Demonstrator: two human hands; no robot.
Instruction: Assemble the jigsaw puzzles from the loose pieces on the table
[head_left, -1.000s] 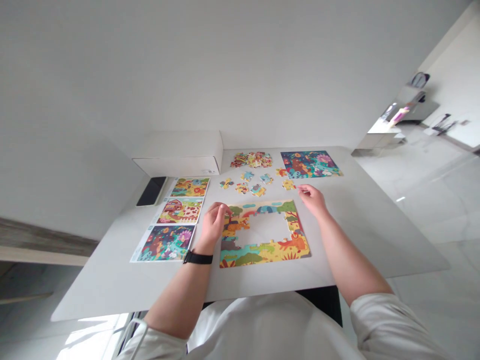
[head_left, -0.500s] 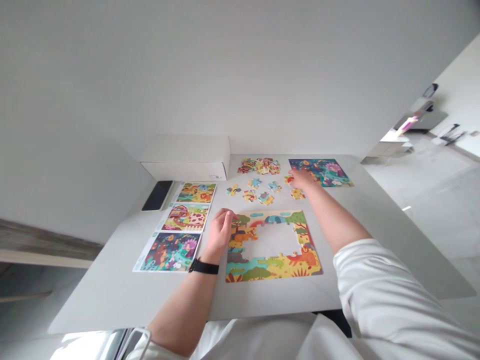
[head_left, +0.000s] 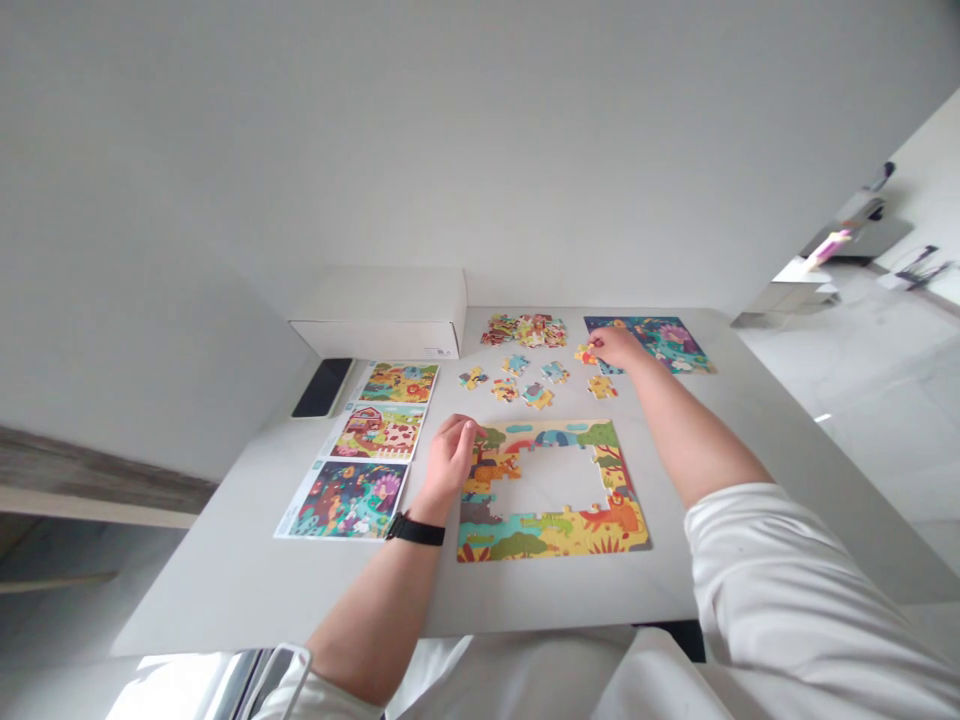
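My right hand (head_left: 616,347) reaches to the back right and pinches a yellow and red puzzle piece (head_left: 584,355) between thumb and fingers. My left hand (head_left: 450,458) has its fingers curled together, and its fingertips touch the upper left corner of a partly assembled animal puzzle (head_left: 525,545). Nothing shows in that hand. The puzzle's border is joined, and bare tabletop shows through its middle. Several loose pieces lie behind it, among them a yellow piece (head_left: 601,387), a blue piece (head_left: 555,372) and a grey and yellow piece (head_left: 538,396).
A pile of pieces (head_left: 525,330) lies at the back, beside a dark blue finished puzzle (head_left: 675,345). On the left lie three picture sheets (head_left: 375,431), a phone (head_left: 322,388) and a white box (head_left: 382,338) against the wall.
My right hand has closed on the yellow and red piece and shifted slightly, uncovering more of it. My left hand stays at the puzzle's corner. The whole view has shifted a little.
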